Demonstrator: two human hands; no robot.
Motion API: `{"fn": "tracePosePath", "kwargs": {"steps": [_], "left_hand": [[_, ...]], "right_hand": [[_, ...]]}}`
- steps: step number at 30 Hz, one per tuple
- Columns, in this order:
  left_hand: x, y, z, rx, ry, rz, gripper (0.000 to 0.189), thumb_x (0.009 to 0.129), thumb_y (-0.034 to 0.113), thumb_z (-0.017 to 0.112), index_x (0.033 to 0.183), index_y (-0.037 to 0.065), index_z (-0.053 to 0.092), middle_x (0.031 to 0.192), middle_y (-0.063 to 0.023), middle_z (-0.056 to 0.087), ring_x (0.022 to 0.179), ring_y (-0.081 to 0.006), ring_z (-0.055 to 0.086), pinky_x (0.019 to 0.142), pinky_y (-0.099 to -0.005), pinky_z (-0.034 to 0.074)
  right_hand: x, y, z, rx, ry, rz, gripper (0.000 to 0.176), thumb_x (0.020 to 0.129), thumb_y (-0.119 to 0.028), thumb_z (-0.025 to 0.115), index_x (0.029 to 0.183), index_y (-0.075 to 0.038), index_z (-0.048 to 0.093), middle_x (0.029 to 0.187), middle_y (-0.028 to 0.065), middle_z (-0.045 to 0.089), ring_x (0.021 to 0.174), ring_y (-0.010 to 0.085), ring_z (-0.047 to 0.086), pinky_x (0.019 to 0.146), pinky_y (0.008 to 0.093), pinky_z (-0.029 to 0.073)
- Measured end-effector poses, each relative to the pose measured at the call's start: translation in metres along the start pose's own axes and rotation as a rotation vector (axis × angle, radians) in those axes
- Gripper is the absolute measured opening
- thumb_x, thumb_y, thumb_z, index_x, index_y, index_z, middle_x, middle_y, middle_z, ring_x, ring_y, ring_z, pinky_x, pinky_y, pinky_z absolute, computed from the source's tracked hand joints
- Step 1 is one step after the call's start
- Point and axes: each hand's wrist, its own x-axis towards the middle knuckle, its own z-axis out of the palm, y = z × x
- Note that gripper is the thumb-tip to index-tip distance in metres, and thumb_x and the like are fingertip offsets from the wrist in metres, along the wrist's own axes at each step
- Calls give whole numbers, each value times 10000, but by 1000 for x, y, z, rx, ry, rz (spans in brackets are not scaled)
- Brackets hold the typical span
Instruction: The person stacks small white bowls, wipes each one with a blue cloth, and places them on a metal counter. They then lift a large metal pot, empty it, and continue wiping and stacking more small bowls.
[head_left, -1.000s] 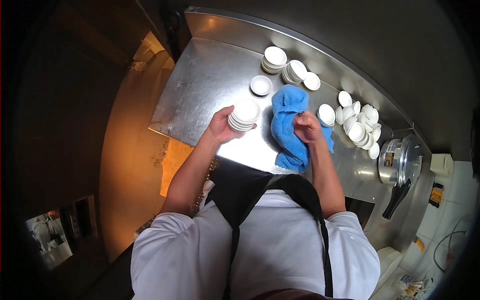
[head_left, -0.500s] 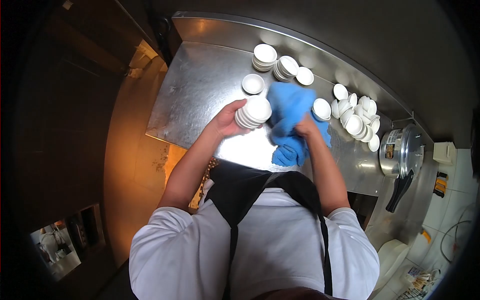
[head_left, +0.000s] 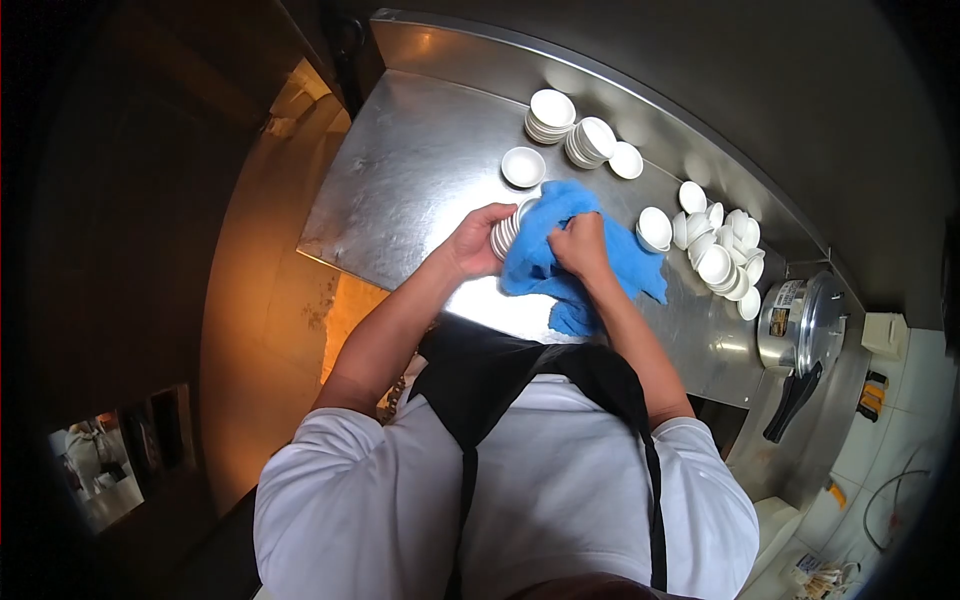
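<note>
My left hand (head_left: 478, 240) is wrapped round a short stack of small white bowls (head_left: 503, 236), tilted to the right. In my right hand (head_left: 580, 244), closed in a fist, is a blue cloth (head_left: 635, 262); part of it covers the mouth of the top bowl and the rest trails over the steel counter. A single white bowl (head_left: 523, 168) sits just beyond the held stack. To the right of the cloth stand a couple of nested bowls (head_left: 654, 228).
Two stacks of bowls (head_left: 551, 110) and one bowl (head_left: 626, 160) line the back of the steel counter (head_left: 400, 150). A jumbled heap of bowls (head_left: 715, 264) lies at the right, beside a pressure cooker (head_left: 800, 320) with a black handle. A raised steel edge runs along the back.
My right hand has brought the blue cloth left onto the held stack, covering its top bowl. The stack has tipped toward the cloth. The camera view has shifted slightly.
</note>
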Motion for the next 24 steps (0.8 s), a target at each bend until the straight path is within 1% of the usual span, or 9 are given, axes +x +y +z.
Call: {"fn": "tracePosePath", "kwargs": {"steps": [4, 7, 10, 13, 15, 18, 19, 22, 24], "left_hand": [[4, -7, 0, -42, -25, -7, 479, 914, 308, 570, 1273, -9, 545, 1204, -182, 638, 1094, -306, 636, 1023, -483, 452], [5, -6, 6, -52, -10, 11, 474, 921, 317, 564, 1270, -3, 548, 1197, -177, 642, 1093, -304, 635, 1020, -479, 458], [10, -3, -2, -28, -32, -28, 474, 927, 317, 558, 1276, -3, 543, 1198, -176, 640, 1095, -302, 634, 1014, -474, 465], [13, -7, -11, -10, 7, -41, 484, 927, 327, 554, 1293, 9, 530, 1208, -175, 633, 1084, -304, 638, 1003, -484, 472], [8, -14, -15, -1, 21, -13, 505, 921, 353, 558, 1310, 33, 521, 1223, -174, 625, 1073, -312, 642, 997, -516, 471], [-14, -10, 1, -49, -42, -5, 542, 904, 404, 567, 1328, 72, 509, 1231, -175, 613, 1086, -318, 633, 858, -534, 547], [-17, -3, -7, -64, -160, -18, 606, 877, 464, 584, 1348, 95, 490, 1262, -199, 577, 1109, -370, 605, 681, -487, 590], [-32, 3, -19, 6, -70, 100, 649, 870, 486, 586, 1369, 91, 458, 1293, -231, 538, 1110, -419, 583, 575, -430, 586], [-39, 7, -25, 0, -2, 163, 681, 865, 508, 584, 1388, 99, 431, 1318, -256, 507, 1092, -453, 579, 574, -433, 583]], "right_hand": [[3, -3, 0, -21, 45, -134, 201, 770, -30, 612, 965, 2, 645, 879, 159, 649, 824, 286, 645, 750, 359, 495], [3, 2, -1, -7, 118, -131, 218, 749, -34, 631, 964, -6, 646, 885, 154, 642, 837, 286, 635, 761, 363, 491], [-2, -13, -5, 43, 16, -115, 229, 728, 9, 591, 947, 1, 658, 924, 188, 660, 900, 358, 639, 814, 403, 496], [0, -2, -6, -38, -147, -74, 201, 781, -55, 629, 973, 2, 637, 916, 121, 652, 854, 246, 632, 783, 358, 497], [0, 8, -6, 72, -62, -134, 196, 804, -67, 624, 987, 0, 630, 922, 102, 652, 862, 219, 628, 792, 344, 500], [11, 8, -17, 268, 62, -53, 215, 813, -43, 625, 1026, -12, 617, 928, 75, 643, 860, 205, 617, 797, 336, 498], [15, 5, -20, 339, 105, 6, 231, 812, -28, 627, 1042, -17, 613, 930, 66, 639, 857, 205, 613, 797, 335, 497], [21, -5, -17, 601, 116, 229, 207, 855, -50, 620, 1058, -12, 598, 914, 35, 618, 847, 163, 591, 783, 313, 497], [26, 5, -14, 388, 147, 246, 171, 890, -86, 583, 1041, -9, 601, 905, 50, 616, 833, 165, 588, 748, 310, 492]]}}
